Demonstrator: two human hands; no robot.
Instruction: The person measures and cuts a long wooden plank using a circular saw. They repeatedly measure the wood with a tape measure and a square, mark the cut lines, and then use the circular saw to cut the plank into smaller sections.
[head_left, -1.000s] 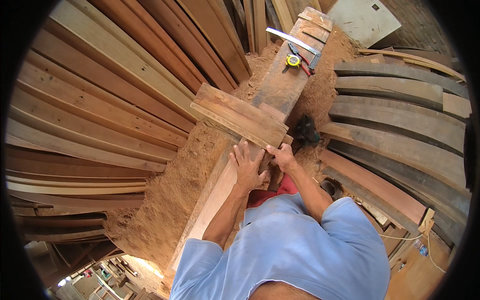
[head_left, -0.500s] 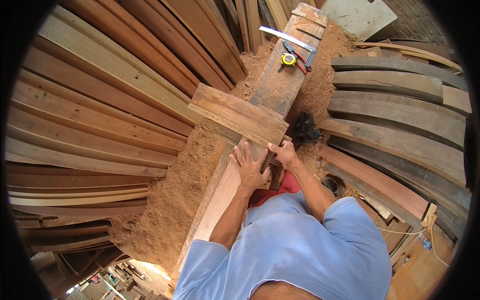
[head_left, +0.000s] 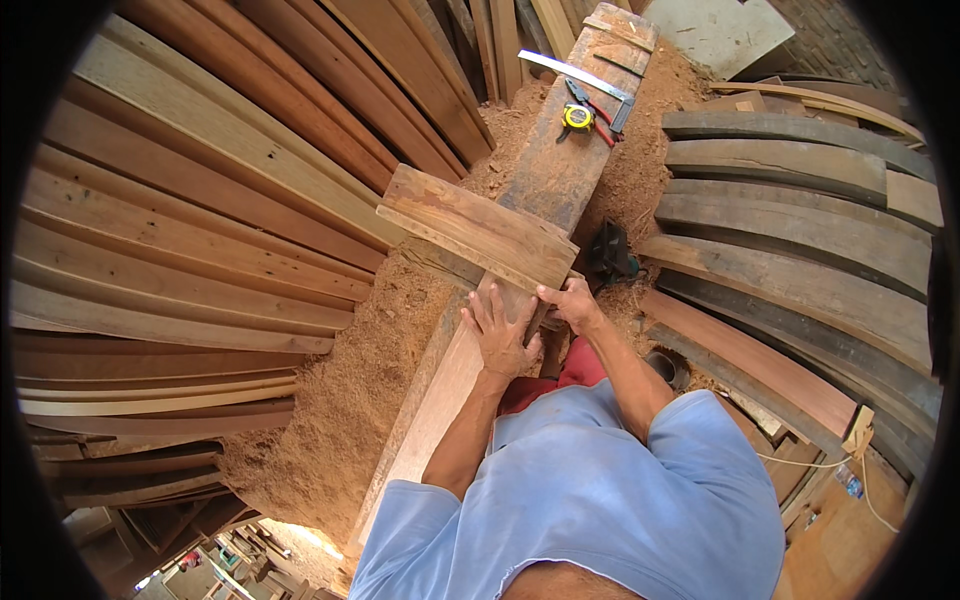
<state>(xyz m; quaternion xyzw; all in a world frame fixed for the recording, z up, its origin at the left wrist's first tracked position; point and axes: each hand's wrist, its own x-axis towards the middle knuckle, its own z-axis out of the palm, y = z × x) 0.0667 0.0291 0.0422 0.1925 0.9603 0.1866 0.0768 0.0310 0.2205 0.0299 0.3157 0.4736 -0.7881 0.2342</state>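
1. My left hand (head_left: 503, 335) lies flat, fingers spread, on the counter (head_left: 560, 165).
2. My right hand (head_left: 573, 303) curls around the near edge of the short board (head_left: 475, 226) lying crosswise.
3. I'd press evenly so it stays square.

My left grip (head_left: 503, 335) and right grip (head_left: 570, 303) press the short boards (head_left: 475, 228) lying across the desk (head_left: 555, 165), tape measure (head_left: 578, 116) beyond them, stacked planks (head_left: 200, 220) left.
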